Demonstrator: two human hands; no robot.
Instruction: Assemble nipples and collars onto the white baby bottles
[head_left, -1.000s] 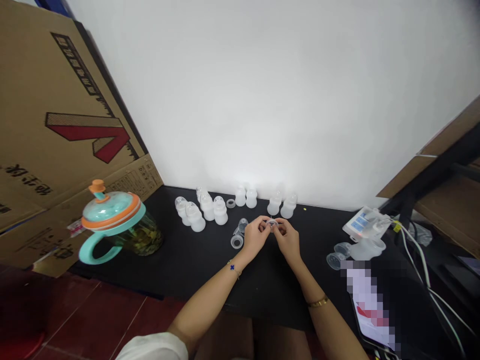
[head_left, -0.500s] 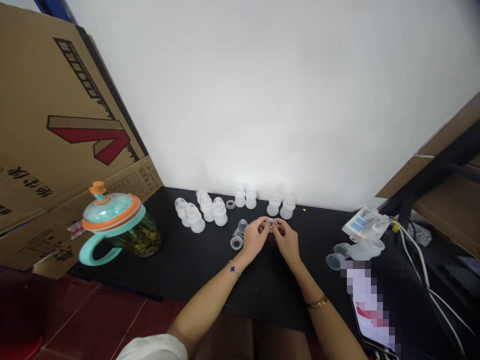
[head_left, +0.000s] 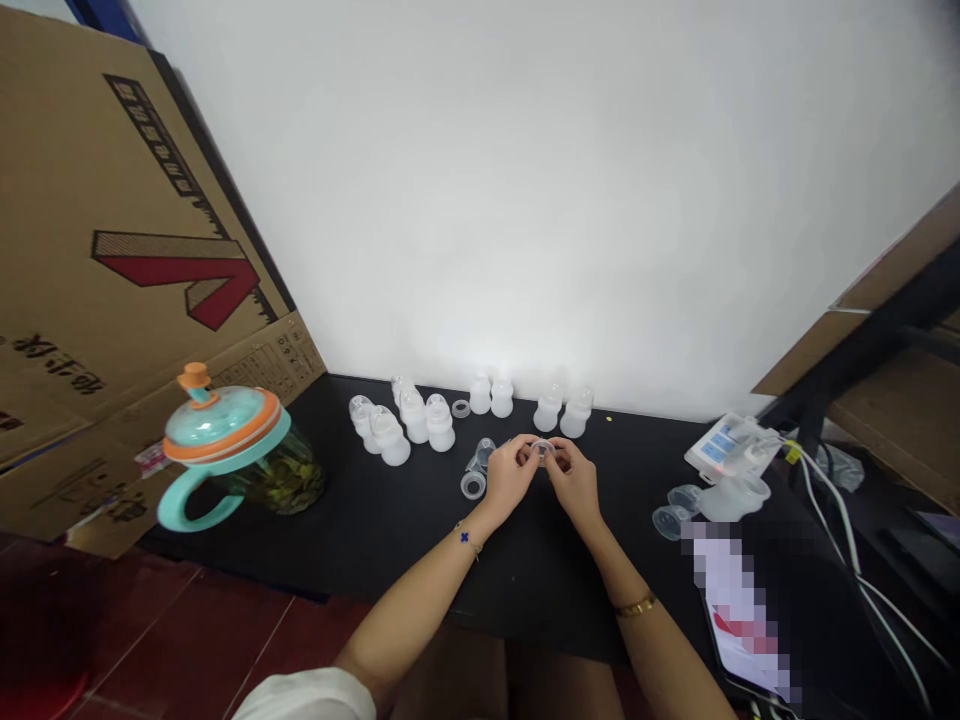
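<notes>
Between my fingertips is a small clear bottle ring (head_left: 542,446), partly hidden by the fingers. My left hand (head_left: 511,480) pinches its left side, while my right hand (head_left: 576,484) grips it from the right. Just left of my left hand lie a clear bottle cap (head_left: 486,452) and a loose ring (head_left: 472,486). Behind the hands, small white baby bottles (head_left: 548,410) stand upright along the wall. Several more bottles with clear caps (head_left: 389,442) are grouped to the left, and another ring (head_left: 460,408) lies beside a bottle pair (head_left: 502,398).
A teal and orange lidded jug (head_left: 225,440) stands at the left by a cardboard box (head_left: 90,270). On the right are a white device (head_left: 729,446) with cables, clear caps (head_left: 670,522), white bottles (head_left: 731,497) and a phone (head_left: 742,630). The white wall bounds the black table (head_left: 360,540).
Both hands stay in nearly the same place with the ring. It looks slightly tilted compared with before; nothing else has visibly moved.
</notes>
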